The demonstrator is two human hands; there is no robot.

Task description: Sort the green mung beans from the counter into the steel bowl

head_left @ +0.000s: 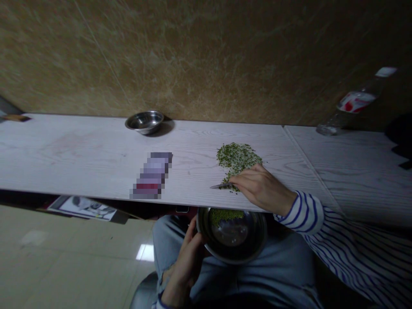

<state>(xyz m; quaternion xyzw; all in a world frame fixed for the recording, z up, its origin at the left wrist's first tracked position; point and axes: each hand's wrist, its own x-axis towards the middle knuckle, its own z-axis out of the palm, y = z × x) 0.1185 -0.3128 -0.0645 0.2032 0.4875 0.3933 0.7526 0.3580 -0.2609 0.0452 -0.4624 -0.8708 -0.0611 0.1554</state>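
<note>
My left hand (192,246) grips the left side of a steel bowl (263,238), held just under the table's front edge above my lap. Small green beans (227,216) lie along the bowl's far side. On the table, more green beans (238,155) are spread in a loose patch, with white showing between them. My right hand (255,187) is closed at the near end of that patch. Pinched in its fingers is a thin, greyish pointed tool (219,186), held low over the table; its exact kind is unclear.
A smaller steel bowl (144,123) stands near the wall. A blurred, phone-shaped flat thing (152,174) lies left of the beans. At the back right stands a clear plastic bottle (357,102). A dark object (401,137) sits at the right edge. An open drawer (120,216) juts out below the table.
</note>
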